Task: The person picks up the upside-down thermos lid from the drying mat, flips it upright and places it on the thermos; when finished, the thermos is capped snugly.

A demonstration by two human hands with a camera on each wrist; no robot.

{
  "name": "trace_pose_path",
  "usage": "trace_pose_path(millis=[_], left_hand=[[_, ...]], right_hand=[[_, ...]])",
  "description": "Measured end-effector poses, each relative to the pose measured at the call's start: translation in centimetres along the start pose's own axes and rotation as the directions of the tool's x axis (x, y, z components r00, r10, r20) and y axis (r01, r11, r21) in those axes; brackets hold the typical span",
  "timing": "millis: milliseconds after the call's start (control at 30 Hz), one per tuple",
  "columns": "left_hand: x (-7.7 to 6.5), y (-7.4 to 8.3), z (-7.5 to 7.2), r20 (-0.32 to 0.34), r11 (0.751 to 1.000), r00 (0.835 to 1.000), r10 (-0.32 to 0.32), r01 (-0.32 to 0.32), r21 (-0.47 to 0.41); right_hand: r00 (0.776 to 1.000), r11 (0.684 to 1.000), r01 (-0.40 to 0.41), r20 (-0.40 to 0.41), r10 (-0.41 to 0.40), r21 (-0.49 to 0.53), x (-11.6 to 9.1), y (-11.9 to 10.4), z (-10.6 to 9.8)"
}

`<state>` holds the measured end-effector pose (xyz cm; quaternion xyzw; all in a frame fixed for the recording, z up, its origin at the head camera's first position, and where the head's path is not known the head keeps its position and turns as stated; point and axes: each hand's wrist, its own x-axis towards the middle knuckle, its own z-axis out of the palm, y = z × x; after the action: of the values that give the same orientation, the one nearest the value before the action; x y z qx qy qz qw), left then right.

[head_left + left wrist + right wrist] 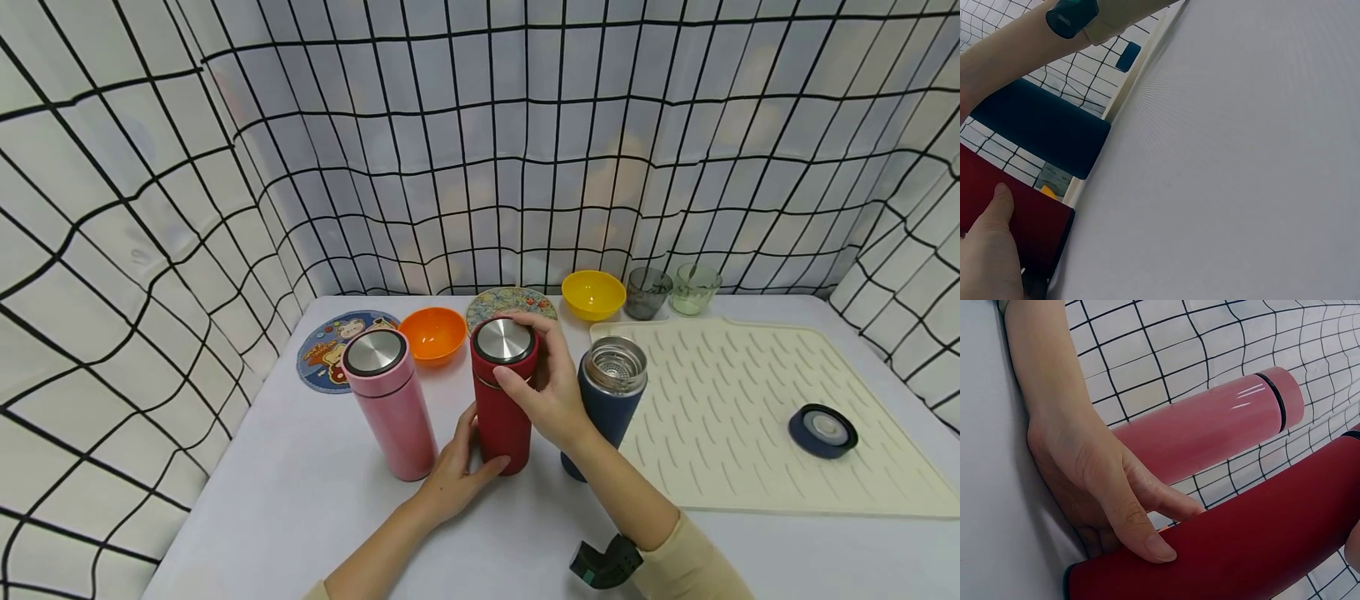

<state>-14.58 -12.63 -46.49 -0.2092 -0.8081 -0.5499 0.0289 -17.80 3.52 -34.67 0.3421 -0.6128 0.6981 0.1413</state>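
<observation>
A red thermos (504,408) with a steel-topped lid (506,341) stands upright on the table between both hands. Low on its body, my left hand (455,481) grips it, thumb across the front. My right hand (553,387) holds the lid from the right, thumb in front and fingers behind. To the left stands a pink thermos (393,417), its lid on. On the right, behind my right forearm, a dark blue thermos (609,400) stands without its lid, a steel strainer showing in its mouth. Its blue lid (822,431) lies upside down farther right.
A cream drying mat (720,475) covers the table's right side under the blue lid. Behind are an orange bowl (433,336), a yellow bowl (593,295), two glasses (648,293) and two round patterned mats (318,360). Black-and-white grid curtains enclose the back and sides.
</observation>
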Motion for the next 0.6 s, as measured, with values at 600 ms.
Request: trace_pose_path(millis=[600], left_hand=[[0.1,-0.2,0.0,0.005,1.0,1.0,-0.012,0.012,-0.001]], right_hand=[[0.996,0.996,-0.085,0.039,0.084,0.034,0.0,0.0,-0.1]])
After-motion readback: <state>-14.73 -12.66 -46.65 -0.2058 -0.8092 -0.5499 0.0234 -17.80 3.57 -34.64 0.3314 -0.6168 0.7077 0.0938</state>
